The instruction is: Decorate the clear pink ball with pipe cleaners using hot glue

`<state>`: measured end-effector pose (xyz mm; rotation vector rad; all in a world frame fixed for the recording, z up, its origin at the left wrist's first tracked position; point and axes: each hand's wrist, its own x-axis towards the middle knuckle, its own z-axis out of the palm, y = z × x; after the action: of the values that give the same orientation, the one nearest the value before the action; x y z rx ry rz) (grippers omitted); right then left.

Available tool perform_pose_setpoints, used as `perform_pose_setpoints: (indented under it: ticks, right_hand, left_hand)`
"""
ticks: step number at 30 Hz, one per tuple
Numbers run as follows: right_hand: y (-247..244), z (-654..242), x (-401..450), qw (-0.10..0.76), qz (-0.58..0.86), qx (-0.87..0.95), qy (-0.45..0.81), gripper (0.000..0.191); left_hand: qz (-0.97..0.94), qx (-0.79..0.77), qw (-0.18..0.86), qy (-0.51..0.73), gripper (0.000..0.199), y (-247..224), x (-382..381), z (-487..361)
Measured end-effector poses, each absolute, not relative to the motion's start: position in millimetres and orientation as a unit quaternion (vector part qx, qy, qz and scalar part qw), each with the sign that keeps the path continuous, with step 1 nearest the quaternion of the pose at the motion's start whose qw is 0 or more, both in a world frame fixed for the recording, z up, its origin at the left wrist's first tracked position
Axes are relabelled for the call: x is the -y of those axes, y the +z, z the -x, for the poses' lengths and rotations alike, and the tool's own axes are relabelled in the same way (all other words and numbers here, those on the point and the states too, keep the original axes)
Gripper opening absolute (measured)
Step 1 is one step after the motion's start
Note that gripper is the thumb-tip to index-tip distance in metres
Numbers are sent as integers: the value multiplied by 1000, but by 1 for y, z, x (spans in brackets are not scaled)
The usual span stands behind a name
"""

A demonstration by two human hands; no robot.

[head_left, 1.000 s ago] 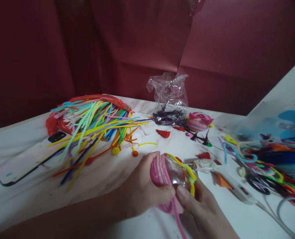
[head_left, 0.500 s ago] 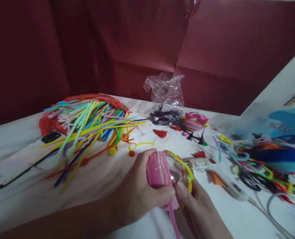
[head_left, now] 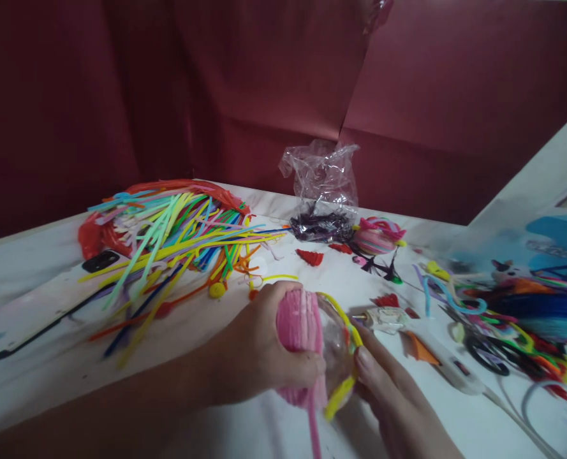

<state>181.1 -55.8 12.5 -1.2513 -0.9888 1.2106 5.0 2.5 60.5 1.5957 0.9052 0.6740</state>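
Observation:
My left hand [head_left: 273,347] grips a clear plastic ball [head_left: 335,344] from the left, with its thumb across the front. Bands of pink pipe cleaner [head_left: 302,322] wrap the ball's left half, and one pink end hangs down below. A yellow pipe cleaner [head_left: 343,389] runs around the right side of the ball, with small bits of green and red by it at the upper right. On that right side, my right hand [head_left: 388,389] presses its thumb against the yellow strand, its fingers behind the ball and partly hidden.
A pile of colourful pipe cleaners [head_left: 182,223] lies at left over a phone [head_left: 34,306]. Behind stand a clear bag [head_left: 324,185] and a pink striped ball [head_left: 376,237]. To the right are a glue gun [head_left: 450,363], scissors [head_left: 486,354] and more pipe cleaners [head_left: 541,344].
The ball has turned slightly and shifted a little left in my hands. My right thumb has moved from the clear surface to the yellow strand at the edge.

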Motion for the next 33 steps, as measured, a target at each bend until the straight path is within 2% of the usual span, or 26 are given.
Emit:
perform_pose_setpoints:
  ticks: [3,6,9,20,30,33]
  right_hand:
    - [10,-198,56,528,568,544,321,62]
    - [15,-204,58,496,498,701,120,42]
    - [23,-201,59,447,426,786,12,43]
    - [34,-196,56,374,384,843,-45,54]
    - [41,-196,50,293,373,860,-187,47]
    - [41,-196,48,270,355,868,-218,48]
  left_hand:
    - [-723,-373,533,234,58,69,-8,2]
    - [-754,-357,521,182,62,72,-10,6]
    - [-762,-364,509,166,67,74,-12,9]
    - [-765,-353,525,117,75,79,-18,6]
    - [-799,-333,490,99,55,85,-17,4]
    - [-797,-356,479,94,65,84,-15,5]
